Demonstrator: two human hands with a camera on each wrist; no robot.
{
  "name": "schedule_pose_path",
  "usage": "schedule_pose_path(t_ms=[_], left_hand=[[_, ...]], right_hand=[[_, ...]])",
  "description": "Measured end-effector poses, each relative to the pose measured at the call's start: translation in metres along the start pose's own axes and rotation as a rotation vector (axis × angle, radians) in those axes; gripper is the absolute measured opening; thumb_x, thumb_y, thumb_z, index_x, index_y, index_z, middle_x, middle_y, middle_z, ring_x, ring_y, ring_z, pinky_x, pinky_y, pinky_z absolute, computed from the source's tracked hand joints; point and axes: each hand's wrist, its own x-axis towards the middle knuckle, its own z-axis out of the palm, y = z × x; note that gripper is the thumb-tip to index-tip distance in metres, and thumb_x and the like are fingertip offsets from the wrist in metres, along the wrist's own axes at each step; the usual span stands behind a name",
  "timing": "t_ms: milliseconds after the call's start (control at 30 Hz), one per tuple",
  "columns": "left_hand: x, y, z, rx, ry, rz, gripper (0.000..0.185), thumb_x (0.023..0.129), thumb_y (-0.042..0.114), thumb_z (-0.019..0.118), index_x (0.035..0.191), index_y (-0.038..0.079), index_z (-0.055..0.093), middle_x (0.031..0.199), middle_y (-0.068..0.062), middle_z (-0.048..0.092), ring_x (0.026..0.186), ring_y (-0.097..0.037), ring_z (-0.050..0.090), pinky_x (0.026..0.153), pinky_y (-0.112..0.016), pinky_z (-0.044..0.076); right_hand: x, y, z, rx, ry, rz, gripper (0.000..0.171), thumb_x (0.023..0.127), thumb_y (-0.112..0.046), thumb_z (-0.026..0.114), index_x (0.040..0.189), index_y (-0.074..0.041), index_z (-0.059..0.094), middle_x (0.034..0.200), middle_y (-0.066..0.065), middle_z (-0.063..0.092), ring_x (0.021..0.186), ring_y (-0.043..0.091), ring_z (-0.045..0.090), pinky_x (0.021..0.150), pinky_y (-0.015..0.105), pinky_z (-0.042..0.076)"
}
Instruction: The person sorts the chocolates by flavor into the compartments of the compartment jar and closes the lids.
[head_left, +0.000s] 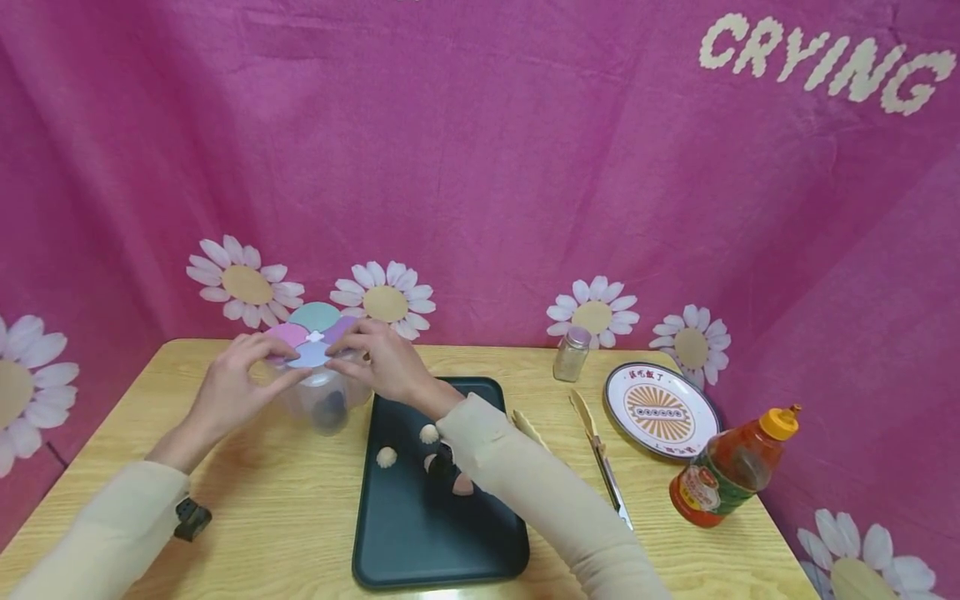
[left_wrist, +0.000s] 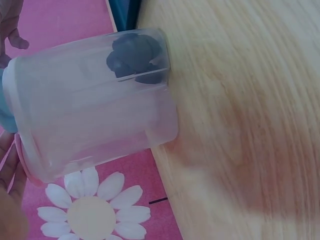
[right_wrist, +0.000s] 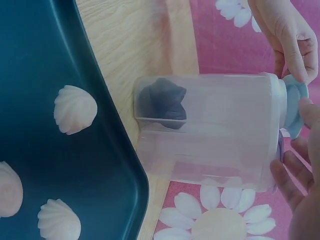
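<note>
- My left hand [head_left: 228,392] and right hand [head_left: 386,362] both pinch the rim of the pastel petal lid [head_left: 311,337], fingertips curled over its edge from 9 and 3 o'clock.
- The lid sits on the clear divided container [head_left: 322,400], which stands on the wooden table [head_left: 247,500], just off the dark tray [head_left: 442,533] at its 10 o'clock.
- One dark piece [right_wrist: 162,102] lies in a bottom compartment; the other compartments look empty as far as I can tell.
- My call: keep pressure even on both sides and the container upright, so it doesn't tip or skid toward the tray.
- Pale shell-shaped dumplings [right_wrist: 75,109] on the tray; keep my right sleeve [head_left: 525,475] off them.
- Tongs [head_left: 600,458], a plate [head_left: 660,408], a sauce bottle [head_left: 731,471] at 3 o'clock, well apart.
</note>
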Motion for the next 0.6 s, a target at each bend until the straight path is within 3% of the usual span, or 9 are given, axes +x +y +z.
schedule_pose_path(t_ms=[200,367,600], left_hand=[[-0.0033,-0.0001,0.0009,0.012,0.011,0.046,0.026,0.076,0.005,0.091,0.098,0.008,0.079,0.098,-0.006,0.074,0.100,0.009,0.046,0.082,-0.016,0.043],[-0.0040,-0.0010,0.0025,0.008,0.029,0.063,0.027,0.075,0.003,0.092,0.099,0.008,0.079,0.099,-0.006,0.074,0.102,0.005,0.049,0.085,-0.014,0.042],[-0.0057,-0.0016,0.0060,0.034,0.041,0.096,0.027,0.075,0.003,0.092,0.098,0.007,0.078,0.102,-0.007,0.074,0.103,-0.017,0.058,0.090,-0.010,0.041]], right_hand=[[-0.0036,0.0006,0.0033,-0.124,0.004,-0.050,0.020,0.096,-0.030,0.079,0.110,-0.017,0.082,0.108,0.001,0.072,0.101,0.014,0.061,0.082,0.021,0.050],[-0.0056,0.0024,0.0071,-0.161,0.034,-0.077,0.019,0.095,-0.030,0.080,0.108,-0.017,0.083,0.106,0.000,0.071,0.100,0.015,0.061,0.081,0.021,0.050],[-0.0073,0.0033,0.0092,-0.174,0.038,-0.082,0.019,0.095,-0.030,0.080,0.109,-0.018,0.083,0.108,0.000,0.072,0.102,0.015,0.060,0.081,0.020,0.051]])
